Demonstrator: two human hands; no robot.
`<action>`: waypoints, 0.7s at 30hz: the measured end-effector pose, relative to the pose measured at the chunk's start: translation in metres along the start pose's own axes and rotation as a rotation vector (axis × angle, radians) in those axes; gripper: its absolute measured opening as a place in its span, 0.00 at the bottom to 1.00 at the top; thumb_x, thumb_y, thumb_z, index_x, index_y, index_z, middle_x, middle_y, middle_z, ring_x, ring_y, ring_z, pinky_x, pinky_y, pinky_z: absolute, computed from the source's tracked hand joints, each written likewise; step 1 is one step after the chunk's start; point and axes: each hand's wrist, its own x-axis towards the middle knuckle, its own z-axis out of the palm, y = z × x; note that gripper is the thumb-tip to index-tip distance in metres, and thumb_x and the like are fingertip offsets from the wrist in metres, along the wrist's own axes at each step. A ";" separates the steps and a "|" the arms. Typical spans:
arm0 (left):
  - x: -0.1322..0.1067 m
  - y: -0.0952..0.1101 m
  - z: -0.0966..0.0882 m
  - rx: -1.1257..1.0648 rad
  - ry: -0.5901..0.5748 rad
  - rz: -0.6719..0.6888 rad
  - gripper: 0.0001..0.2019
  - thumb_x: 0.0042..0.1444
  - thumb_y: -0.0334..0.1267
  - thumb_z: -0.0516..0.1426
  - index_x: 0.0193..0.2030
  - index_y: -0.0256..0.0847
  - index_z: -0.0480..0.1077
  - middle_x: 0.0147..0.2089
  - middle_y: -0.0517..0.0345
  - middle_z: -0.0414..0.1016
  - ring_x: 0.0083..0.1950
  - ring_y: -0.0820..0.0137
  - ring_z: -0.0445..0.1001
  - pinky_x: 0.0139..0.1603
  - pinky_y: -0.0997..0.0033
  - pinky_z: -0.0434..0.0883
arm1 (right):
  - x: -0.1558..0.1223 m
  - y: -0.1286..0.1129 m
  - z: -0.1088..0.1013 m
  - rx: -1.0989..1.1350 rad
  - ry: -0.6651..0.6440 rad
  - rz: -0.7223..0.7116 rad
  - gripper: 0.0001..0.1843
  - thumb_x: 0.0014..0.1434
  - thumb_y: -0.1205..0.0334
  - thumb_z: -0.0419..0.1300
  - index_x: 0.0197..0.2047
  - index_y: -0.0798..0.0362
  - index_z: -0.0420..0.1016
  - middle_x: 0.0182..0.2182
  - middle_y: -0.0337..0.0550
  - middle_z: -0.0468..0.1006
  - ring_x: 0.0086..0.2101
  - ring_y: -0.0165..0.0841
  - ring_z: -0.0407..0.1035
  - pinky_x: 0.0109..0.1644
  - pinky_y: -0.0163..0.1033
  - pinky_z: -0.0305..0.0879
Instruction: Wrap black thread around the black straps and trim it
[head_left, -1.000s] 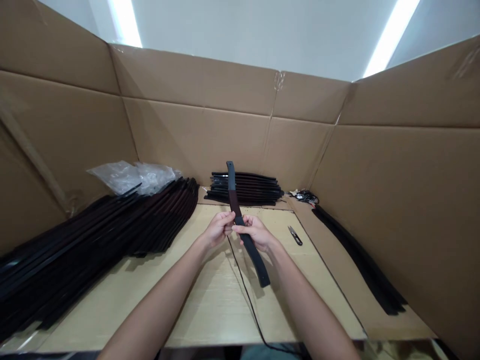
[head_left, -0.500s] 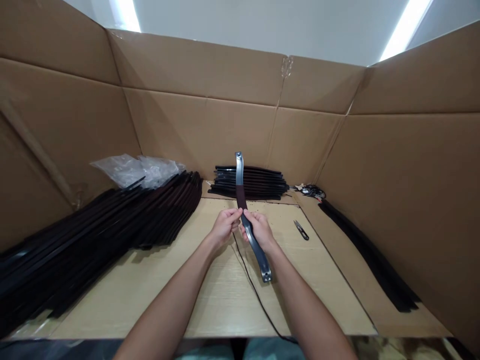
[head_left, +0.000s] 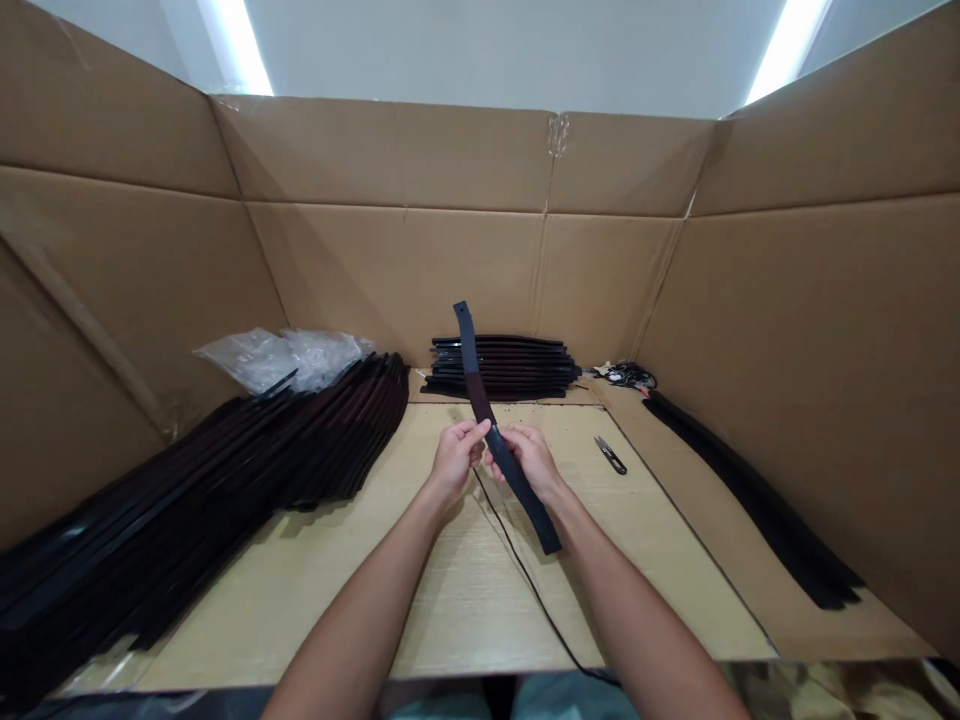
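Note:
I hold a long, slightly curved dark strip (head_left: 475, 380) up over the cardboard-covered table (head_left: 450, 600). A brown band wraps its middle part. My left hand (head_left: 454, 462) pinches the strip from the left near the band. From the right, my right hand (head_left: 531, 458) is wrapped round the same strip just below. The strip's far end points up toward the back wall and its near end (head_left: 549, 540) hangs past my right wrist. Both hands are closed on it.
A big heap of similar dark strips (head_left: 195, 480) lies at left with clear plastic bags (head_left: 285, 355) behind. A smaller stack (head_left: 506, 365) sits at the back, thread snips (head_left: 611, 455) at right, more strips (head_left: 757, 520) along the right wall. A thin black cord (head_left: 525, 580) crosses the table. Cardboard walls enclose all.
The strip has turned in my hands: half a second ago its shiny metal face showed, now its dark face shows again. Both hands stay at the same place on it.

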 end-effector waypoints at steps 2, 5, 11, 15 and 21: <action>0.001 0.000 -0.001 -0.002 0.024 -0.008 0.24 0.38 0.54 0.68 0.19 0.38 0.62 0.13 0.70 0.53 0.15 0.82 0.48 0.18 0.76 0.42 | 0.000 -0.001 -0.002 0.027 -0.002 0.005 0.18 0.44 0.48 0.66 0.24 0.53 0.66 0.18 0.41 0.78 0.15 0.30 0.68 0.17 0.32 0.62; 0.003 0.001 -0.004 -0.005 0.047 -0.030 0.25 0.36 0.54 0.68 0.19 0.38 0.61 0.13 0.71 0.52 0.15 0.84 0.45 0.18 0.77 0.39 | 0.001 0.000 -0.003 0.063 0.011 0.005 0.18 0.40 0.53 0.69 0.28 0.52 0.68 0.20 0.40 0.79 0.18 0.30 0.69 0.22 0.33 0.65; 0.004 0.004 -0.009 -0.032 0.030 -0.057 0.24 0.32 0.49 0.71 0.21 0.37 0.63 0.15 0.71 0.53 0.15 0.85 0.44 0.18 0.77 0.38 | 0.002 0.005 0.000 0.113 0.040 -0.019 0.21 0.36 0.58 0.73 0.33 0.53 0.73 0.23 0.36 0.78 0.19 0.25 0.67 0.23 0.30 0.63; 0.003 0.005 -0.010 -0.053 0.016 -0.054 0.23 0.31 0.45 0.72 0.21 0.38 0.62 0.14 0.75 0.49 0.16 0.85 0.43 0.18 0.78 0.40 | 0.000 0.006 0.002 0.105 0.004 0.006 0.23 0.34 0.59 0.75 0.34 0.56 0.76 0.23 0.34 0.75 0.19 0.23 0.65 0.22 0.30 0.64; 0.002 0.003 -0.014 -0.042 -0.014 -0.053 0.22 0.31 0.45 0.72 0.22 0.36 0.65 0.14 0.71 0.56 0.15 0.84 0.47 0.18 0.79 0.42 | -0.005 0.005 0.004 0.084 -0.023 -0.006 0.26 0.32 0.58 0.76 0.32 0.54 0.69 0.24 0.34 0.77 0.20 0.26 0.68 0.18 0.28 0.62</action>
